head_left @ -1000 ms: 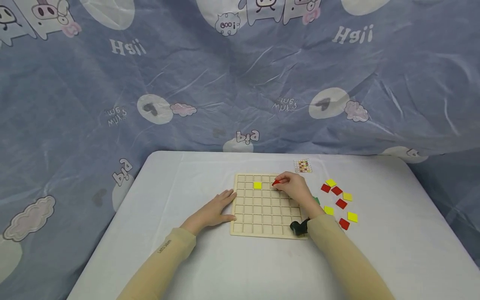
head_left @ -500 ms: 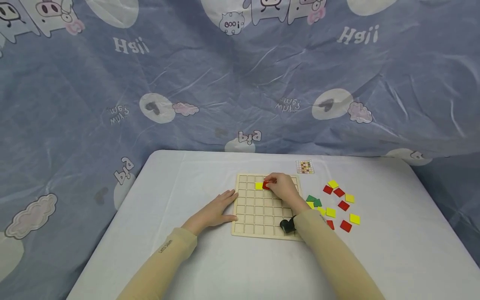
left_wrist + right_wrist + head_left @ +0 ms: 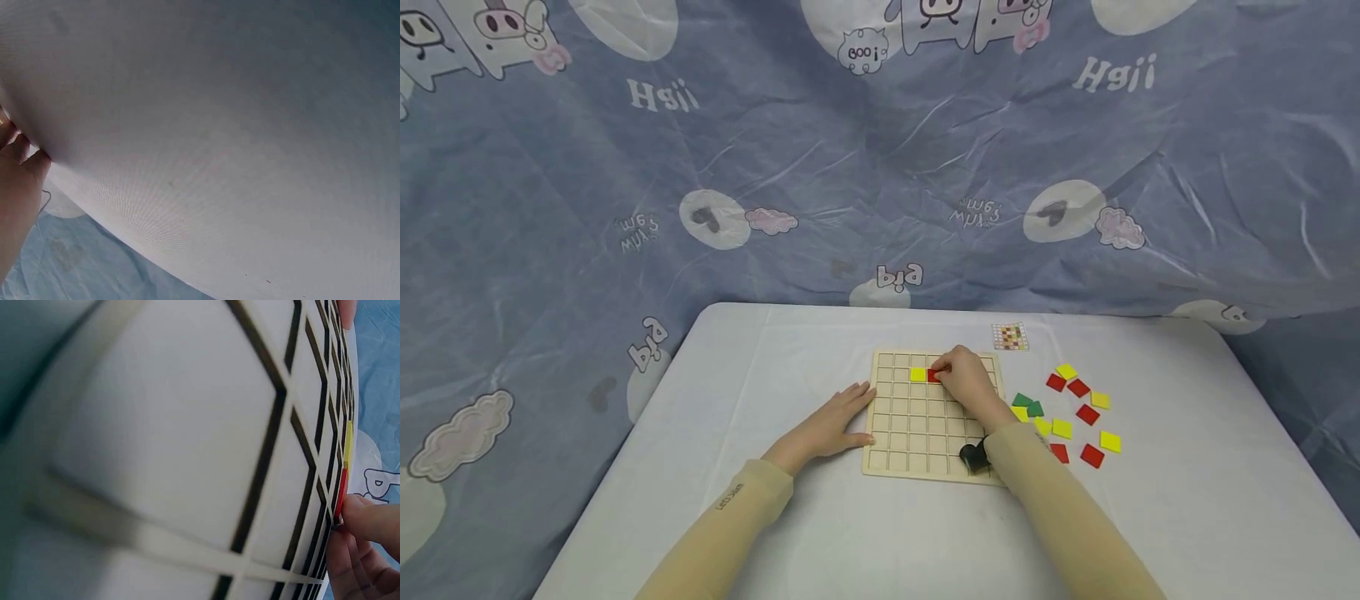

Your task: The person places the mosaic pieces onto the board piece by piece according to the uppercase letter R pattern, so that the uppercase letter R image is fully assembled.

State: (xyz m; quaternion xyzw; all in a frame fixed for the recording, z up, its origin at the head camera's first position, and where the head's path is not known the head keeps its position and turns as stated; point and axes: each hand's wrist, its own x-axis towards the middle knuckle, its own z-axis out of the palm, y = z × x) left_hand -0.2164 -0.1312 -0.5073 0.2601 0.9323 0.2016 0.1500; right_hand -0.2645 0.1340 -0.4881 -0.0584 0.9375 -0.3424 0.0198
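Note:
A wooden grid board (image 3: 898, 425) lies on the white table. In its second row from the back sits a yellow square tile (image 3: 918, 375), and directly right of it is a red square tile (image 3: 932, 376). My right hand (image 3: 966, 383) reaches over the board, thumb and fingertips pinching the red tile at its right edge. In the right wrist view, the red tile (image 3: 340, 494) lies flush in line with the yellow tile (image 3: 348, 445), the thumb right at its end. My left hand (image 3: 831, 422) rests with fingers spread, touching the board's left edge.
Several loose red, yellow and green tiles (image 3: 1087, 414) are scattered right of the board. A small patterned card (image 3: 1011, 336) lies behind its right corner. A black wrist camera (image 3: 974, 457) hangs over the board's front right. A blue printed cloth (image 3: 820, 167) rises behind the table.
My right hand has moved left with the red tile, from above the board's back right to beside the yellow tile, and the tile has been lowered flat. My left hand stays put.

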